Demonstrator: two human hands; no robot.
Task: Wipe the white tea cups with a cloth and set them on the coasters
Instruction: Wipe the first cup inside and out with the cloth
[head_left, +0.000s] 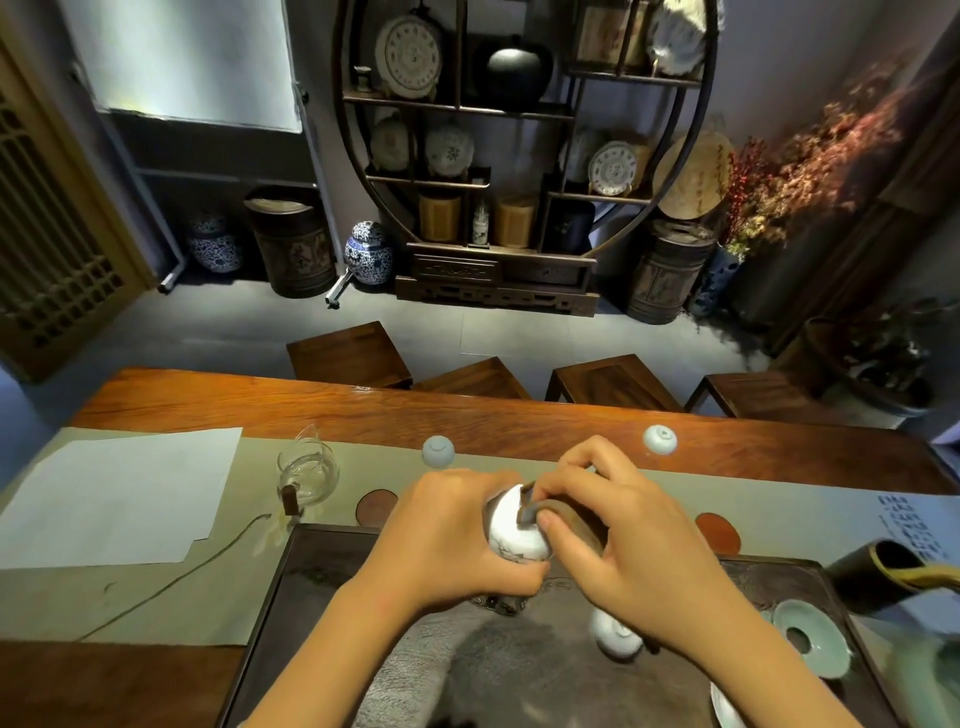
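Note:
My left hand (457, 535) grips a white tea cup (511, 535) above the dark tea tray (260, 623). My right hand (618, 525) presses a brown cloth (566, 514) against the cup's side. Two more white cups (438, 450) (660, 439) sit upside down on the far side of the runner; whether coasters lie under them is hidden. Another cup (615, 636) lies upside down on the tray below my right wrist. A round reddish coaster (373, 508) lies bare left of my hands, and another (719, 532) lies bare to the right.
A glass pitcher (306, 475) and a white paper sheet (114, 499) lie at the left on the grey-green runner. A celadon dish (810, 636) and a dark holder (878, 574) sit at the right. Several wooden stools (348, 356) stand beyond the table.

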